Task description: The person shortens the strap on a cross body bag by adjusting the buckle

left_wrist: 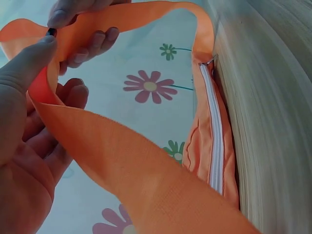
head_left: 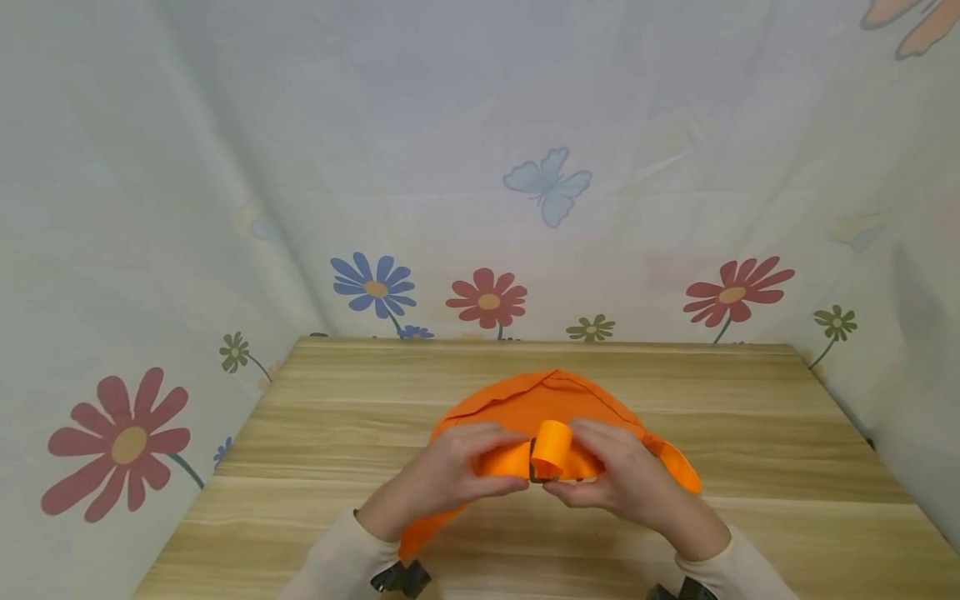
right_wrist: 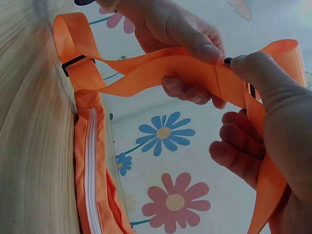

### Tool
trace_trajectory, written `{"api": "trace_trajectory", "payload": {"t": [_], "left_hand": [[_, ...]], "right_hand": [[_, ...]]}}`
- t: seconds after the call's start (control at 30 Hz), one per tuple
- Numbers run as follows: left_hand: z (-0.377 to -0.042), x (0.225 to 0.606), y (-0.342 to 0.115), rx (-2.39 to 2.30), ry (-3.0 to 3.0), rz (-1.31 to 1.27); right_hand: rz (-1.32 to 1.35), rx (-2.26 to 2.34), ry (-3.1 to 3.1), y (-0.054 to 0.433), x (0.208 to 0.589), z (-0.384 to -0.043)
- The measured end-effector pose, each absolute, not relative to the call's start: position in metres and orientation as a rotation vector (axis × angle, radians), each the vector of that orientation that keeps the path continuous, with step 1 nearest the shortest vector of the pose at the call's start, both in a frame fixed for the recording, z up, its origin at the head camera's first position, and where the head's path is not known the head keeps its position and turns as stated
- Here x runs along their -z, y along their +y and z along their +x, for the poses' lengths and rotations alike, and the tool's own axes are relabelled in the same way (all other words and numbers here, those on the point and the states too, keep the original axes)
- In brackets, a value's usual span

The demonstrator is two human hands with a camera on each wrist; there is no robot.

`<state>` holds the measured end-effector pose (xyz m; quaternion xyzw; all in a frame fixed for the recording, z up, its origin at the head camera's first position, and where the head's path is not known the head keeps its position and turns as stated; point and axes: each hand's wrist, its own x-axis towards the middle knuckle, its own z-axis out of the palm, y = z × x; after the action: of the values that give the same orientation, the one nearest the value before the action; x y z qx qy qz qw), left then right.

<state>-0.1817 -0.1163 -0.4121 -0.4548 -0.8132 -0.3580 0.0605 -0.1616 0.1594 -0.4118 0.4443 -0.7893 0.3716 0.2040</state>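
Observation:
An orange waist bag (head_left: 525,404) with a white zipper (right_wrist: 91,165) rests on the wooden table. Its orange webbing strap (left_wrist: 112,146) rises to both hands. My left hand (head_left: 450,467) pinches the strap between thumb and fingers. Close beside it, my right hand (head_left: 626,475) grips the strap, with the thumb on top. Between the hands sits a black strap buckle (head_left: 536,467), partly covered by fingers and webbing. A strap loop (head_left: 552,446) stands up there, facing me. A second black slider (right_wrist: 75,64) is on the strap near the bag's end.
The wooden table (head_left: 360,400) runs back to a pale fabric wall (head_left: 450,125) printed with flowers and a butterfly. More fabric walls stand at left and right. Dark wrist cameras (head_left: 401,577) are strapped over the pale sleeves (head_left: 341,558).

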Motion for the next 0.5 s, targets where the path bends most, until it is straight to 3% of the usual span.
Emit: {"api": "trace_trajectory", "payload": {"t": [0.5], "left_hand": [[-0.178, 0.410, -0.128, 1.017, -2.538, -1.272]], "right_hand": [[1.218, -1.039, -2.146, 0.164, 0.413, -0.162]]}}
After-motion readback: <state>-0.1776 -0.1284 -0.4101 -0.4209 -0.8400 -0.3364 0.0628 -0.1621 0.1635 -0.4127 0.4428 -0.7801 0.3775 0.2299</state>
